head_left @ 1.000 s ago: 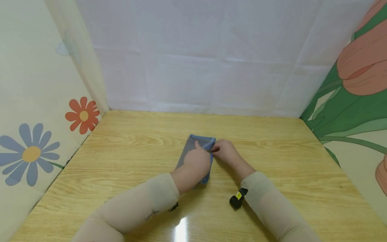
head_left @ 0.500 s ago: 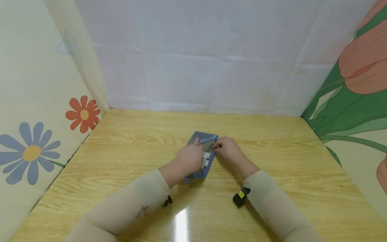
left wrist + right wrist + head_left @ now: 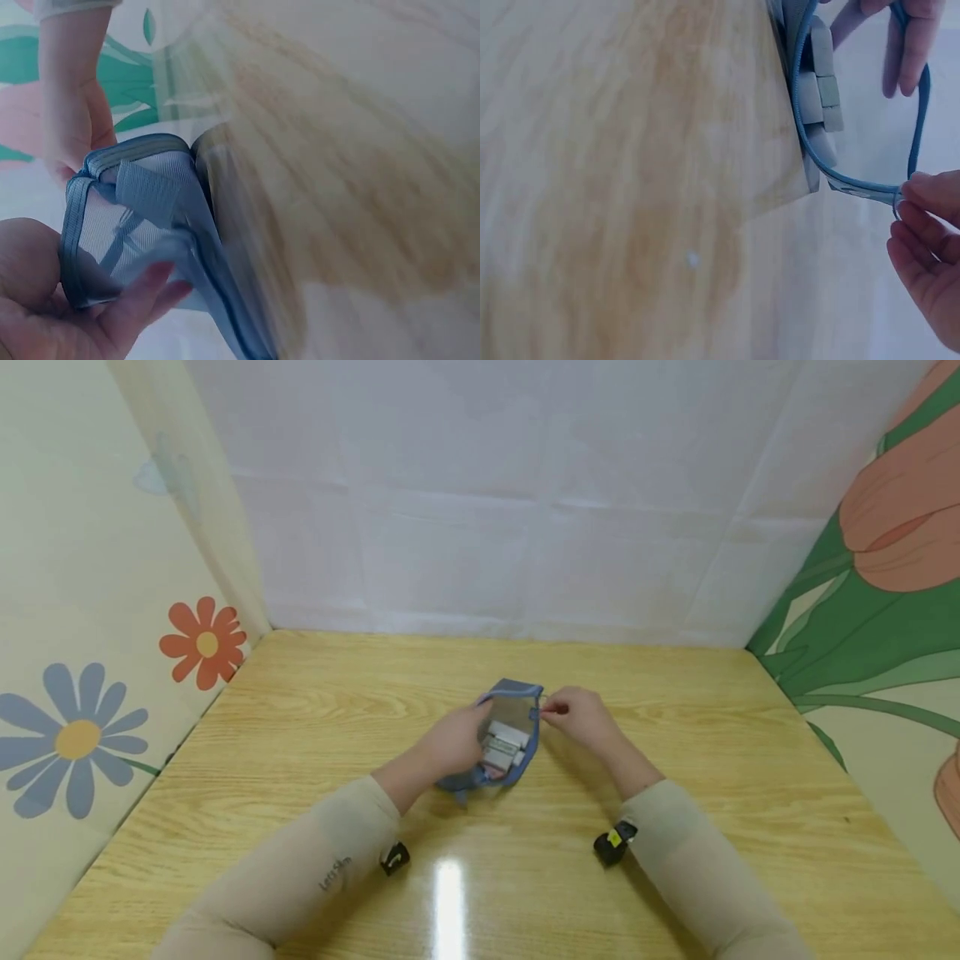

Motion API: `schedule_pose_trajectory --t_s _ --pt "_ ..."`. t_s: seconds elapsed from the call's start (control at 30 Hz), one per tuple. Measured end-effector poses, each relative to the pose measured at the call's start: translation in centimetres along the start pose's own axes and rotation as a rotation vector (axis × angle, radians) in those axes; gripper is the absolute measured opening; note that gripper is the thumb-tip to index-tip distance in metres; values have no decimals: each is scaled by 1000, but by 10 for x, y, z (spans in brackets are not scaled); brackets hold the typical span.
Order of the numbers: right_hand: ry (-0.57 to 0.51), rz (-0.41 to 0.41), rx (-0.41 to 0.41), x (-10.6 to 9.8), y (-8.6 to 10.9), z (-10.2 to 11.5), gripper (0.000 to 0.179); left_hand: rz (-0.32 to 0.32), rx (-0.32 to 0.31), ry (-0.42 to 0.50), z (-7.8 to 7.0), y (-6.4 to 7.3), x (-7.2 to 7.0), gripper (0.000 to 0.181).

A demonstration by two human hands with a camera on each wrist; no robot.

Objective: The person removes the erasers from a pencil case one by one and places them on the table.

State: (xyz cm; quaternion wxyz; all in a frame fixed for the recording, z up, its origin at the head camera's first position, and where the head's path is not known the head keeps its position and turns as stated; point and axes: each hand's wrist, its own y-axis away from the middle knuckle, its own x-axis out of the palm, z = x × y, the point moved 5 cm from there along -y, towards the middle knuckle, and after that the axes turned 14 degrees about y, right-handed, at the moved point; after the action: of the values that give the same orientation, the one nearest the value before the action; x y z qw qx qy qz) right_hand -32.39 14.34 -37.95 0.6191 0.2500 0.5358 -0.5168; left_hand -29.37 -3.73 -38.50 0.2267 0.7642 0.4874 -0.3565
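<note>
A blue mesh zipper pouch (image 3: pixel 534 739) stands on the table with its mouth spread, its zipper edge forming a loop. Inside lie several small whitish and grey blocks (image 3: pixel 502 747), one face greenish in the right wrist view. My left hand (image 3: pixel 450 742) grips the pouch's left side, with the thumb over the rim. In the left wrist view its fingers (image 3: pixel 139 300) curl against the mesh. My right hand (image 3: pixel 581 714) pinches the zipper pull at the pouch's far right corner; the right wrist view shows thumb and fingertips (image 3: pixel 922 187) together there. The pull is mostly hidden.
The wooden table (image 3: pixel 337 693) extends around the pouch. A white cloth (image 3: pixel 487 527) hangs behind it, and flower-printed panels (image 3: pixel 82 568) flank both sides. Black wrist cameras (image 3: pixel 613 845) sit under both sleeves.
The pouch's mouth has come open and its contents show. My left hand has moved left, pulling that side away; my right hand has shifted slightly up and right along the edge.
</note>
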Motion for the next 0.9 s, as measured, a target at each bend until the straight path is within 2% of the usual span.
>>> schedule_pose_trajectory --t_s 0.23,0.5,0.63,0.9 --pt "-32 73 48 -6 3 -4 12 28 1 64 11 -2 -1 75" --pt "-91 103 43 -6 9 1 13 40 -107 155 29 -6 0 72" --pt "-122 110 22 -4 11 7 13 28 -128 195 33 -7 0 71" --pt "-189 148 82 2 14 12 14 18 -172 254 38 -8 0 69"
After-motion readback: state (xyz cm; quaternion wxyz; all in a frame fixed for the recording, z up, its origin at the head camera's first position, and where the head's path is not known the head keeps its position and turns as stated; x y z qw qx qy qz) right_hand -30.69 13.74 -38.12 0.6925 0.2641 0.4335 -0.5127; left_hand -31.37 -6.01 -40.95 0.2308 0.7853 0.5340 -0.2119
